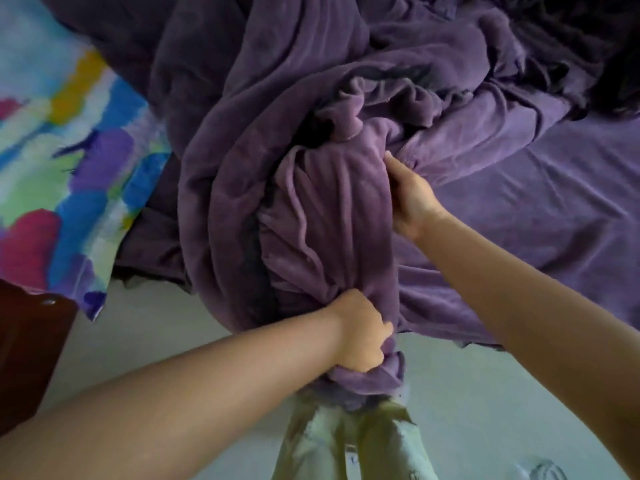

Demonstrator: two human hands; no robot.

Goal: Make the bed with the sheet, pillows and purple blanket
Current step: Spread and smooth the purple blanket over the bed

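— How many things can you count here?

— One purple blanket [287,140], bunched into a thick roll across the bed. One purple sheet [540,209] lies flat under it on the right. One cloth with bright patches of colour [59,161] sits at the left, and whether it is a pillow or a cover I cannot tell. Two hands, two bare forearms.

— What is hidden or cut off?

— The blanket runs out of the top edge, so its full spread is not shown. The colourful cloth is cut by the left edge. A dark red-brown piece of furniture [27,348] shows only a corner at lower left. Pale trouser legs [346,445] appear at the bottom, over a light floor [145,334]. The whole view is a little soft.

— And the hands?

— The left hand [362,332] is clenched around a gathered end of the blanket at the bed's near edge. The right hand [410,195] grips a fold higher up the roll, fingers buried in the fabric, thumb on top.
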